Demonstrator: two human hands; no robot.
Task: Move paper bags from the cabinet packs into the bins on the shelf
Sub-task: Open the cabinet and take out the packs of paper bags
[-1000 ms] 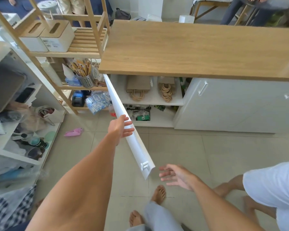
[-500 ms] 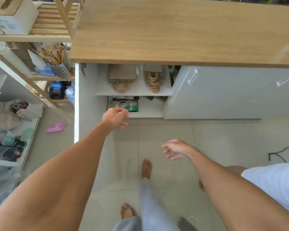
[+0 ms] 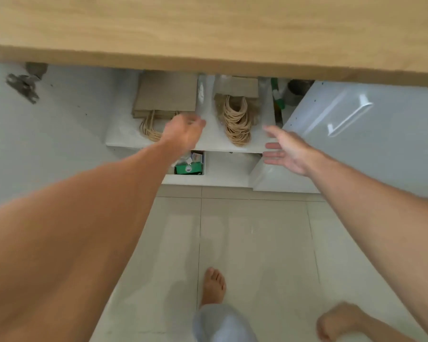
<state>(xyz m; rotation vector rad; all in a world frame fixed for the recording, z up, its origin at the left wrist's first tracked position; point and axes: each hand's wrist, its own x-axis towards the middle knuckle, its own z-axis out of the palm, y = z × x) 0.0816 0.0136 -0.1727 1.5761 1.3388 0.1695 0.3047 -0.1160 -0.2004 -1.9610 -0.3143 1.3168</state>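
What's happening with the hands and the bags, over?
Left hand at the left bag pack, grip blurred. Right hand open, empty, near the right pack. Both packs on the shelf. Nothing blocking.

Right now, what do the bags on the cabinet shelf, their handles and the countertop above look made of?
Bags: brown kraft paper, matte, flat folded stacks. Handles: twisted paper cord by the look, tan looped strands, though blur leaves it open. Countertop: light wood or wood-look laminate, with visible grain and satin finish. Cabinet shelf: smooth white board, probably laminated.
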